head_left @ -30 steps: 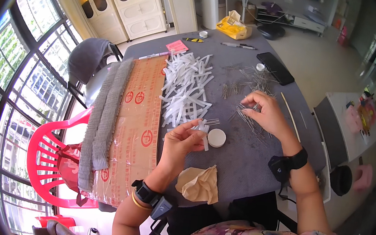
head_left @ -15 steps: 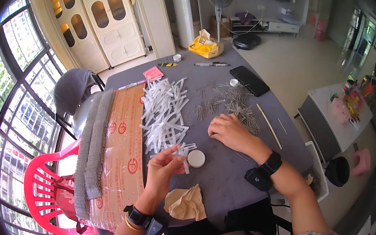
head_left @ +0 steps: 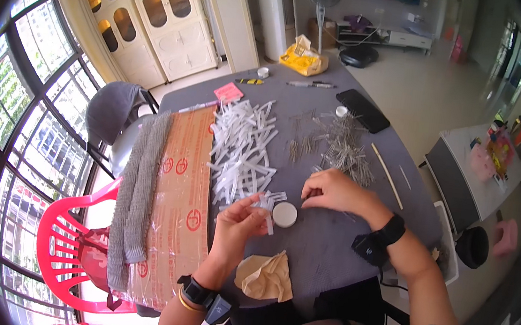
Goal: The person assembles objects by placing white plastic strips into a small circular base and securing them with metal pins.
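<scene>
My left hand is closed in a pinch on a few short white plastic strips, whose ends fan out past the fingertips. Beside them on the table lies a round white lid or shallow dish. My right hand hovers just right of it, thumb and fingers pressed together; whatever they hold, if anything, is too small to make out. Beyond the right hand spreads a heap of thin metal pins, with smaller bunches to its left. Ahead of my left hand is a big pile of white strips.
Brown taped cardboard and grey knitted fabric lie along the left side. A crumpled brown paper is near me. Farther off are a black phone, a wooden stick, pens and a yellow bag.
My right hand has drawn back from the pin heap toward the round white lid. My left hand keeps its pinch on the strips. The whole view has shifted slightly.
</scene>
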`<state>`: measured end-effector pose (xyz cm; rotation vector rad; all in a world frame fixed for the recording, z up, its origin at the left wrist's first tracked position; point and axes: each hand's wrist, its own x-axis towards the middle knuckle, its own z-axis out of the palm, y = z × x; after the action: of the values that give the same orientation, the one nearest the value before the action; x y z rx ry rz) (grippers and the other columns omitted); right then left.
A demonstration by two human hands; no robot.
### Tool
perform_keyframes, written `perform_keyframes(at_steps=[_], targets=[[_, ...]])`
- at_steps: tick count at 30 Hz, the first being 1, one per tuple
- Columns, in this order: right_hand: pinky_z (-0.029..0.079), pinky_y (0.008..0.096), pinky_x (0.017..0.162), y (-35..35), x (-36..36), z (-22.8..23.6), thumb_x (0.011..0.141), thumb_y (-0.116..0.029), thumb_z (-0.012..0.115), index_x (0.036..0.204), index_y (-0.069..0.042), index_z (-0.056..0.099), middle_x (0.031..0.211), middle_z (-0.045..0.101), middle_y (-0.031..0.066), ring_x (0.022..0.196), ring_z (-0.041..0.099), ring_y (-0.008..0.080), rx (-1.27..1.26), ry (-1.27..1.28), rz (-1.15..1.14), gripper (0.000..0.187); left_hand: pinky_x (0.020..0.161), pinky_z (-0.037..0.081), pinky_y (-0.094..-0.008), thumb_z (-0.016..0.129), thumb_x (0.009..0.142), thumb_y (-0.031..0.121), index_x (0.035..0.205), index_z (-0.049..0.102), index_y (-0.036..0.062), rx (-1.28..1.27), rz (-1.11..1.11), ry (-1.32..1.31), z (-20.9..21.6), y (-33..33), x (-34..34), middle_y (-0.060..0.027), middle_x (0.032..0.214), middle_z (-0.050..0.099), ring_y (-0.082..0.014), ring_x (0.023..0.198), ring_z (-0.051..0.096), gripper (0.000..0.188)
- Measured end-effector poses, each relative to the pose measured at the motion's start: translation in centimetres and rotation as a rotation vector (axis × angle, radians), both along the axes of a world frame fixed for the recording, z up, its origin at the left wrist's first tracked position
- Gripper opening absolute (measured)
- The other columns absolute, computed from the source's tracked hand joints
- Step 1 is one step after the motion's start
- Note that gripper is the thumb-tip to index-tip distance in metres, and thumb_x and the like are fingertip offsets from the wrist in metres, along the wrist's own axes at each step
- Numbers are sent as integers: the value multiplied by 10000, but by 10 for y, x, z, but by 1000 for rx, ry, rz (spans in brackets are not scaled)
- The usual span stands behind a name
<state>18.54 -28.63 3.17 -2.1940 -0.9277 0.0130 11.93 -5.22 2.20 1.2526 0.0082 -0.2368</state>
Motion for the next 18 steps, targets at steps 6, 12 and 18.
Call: perform_keyframes(at_steps=[6,12,18], targets=[[459,252,587,-6,-1,15,705,-84,660,780,-11,640,701,619,81,616,588,153,154,-92,-182,106,624,507,-231,562,821,42,1153,501,29,-12,-18,-18,1,0,5,-78,863,623,-138,723,613,338],[449,234,555,30,-25,7,711,-72,671,784,-16,622,690,611,57,596,573,122,327,58,-185,104,640,520,-229,571,820,55,1161,492,34,-60,-9,10,1,3,5,-78,878,619,-139,738,617,351],[428,298,614,37,-27,-7,659,-58,693,728,-45,613,712,579,43,686,536,191,192,-218,4,106,609,502,-205,591,814,65,1164,504,40,-79,3,19,0,4,2,-53,869,632,-90,711,594,362]])
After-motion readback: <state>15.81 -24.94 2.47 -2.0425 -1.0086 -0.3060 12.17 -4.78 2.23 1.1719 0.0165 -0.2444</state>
